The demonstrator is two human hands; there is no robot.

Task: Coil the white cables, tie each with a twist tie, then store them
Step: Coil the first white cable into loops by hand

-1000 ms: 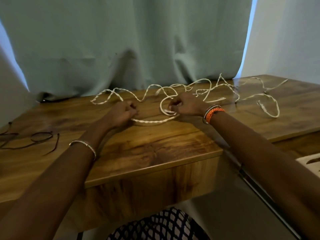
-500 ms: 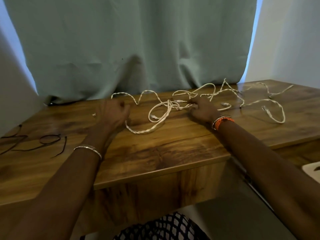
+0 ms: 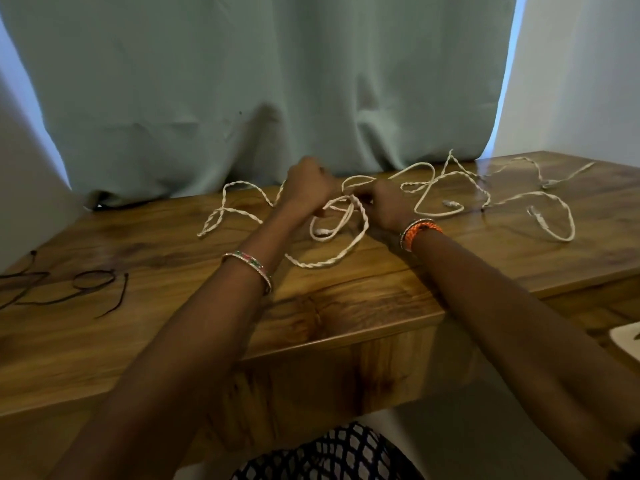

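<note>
Both hands, left (image 3: pixel 306 188) and right (image 3: pixel 384 206), grip the cable (image 3: pixel 346 220) (white, twisted) mid-table (image 3: pixel 173 341), fingers curled; ties (image 3: pixel 93 289) lie far left.

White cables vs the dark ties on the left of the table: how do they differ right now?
The white cables are pale, braided-looking and spread across the far middle and right of the table; the dark ties are thin, dark and lie at the left edge. Both the left hand and the right hand grip the white cables; no hand touches the dark ties. Both lie loose, nothing tied yet.
</note>
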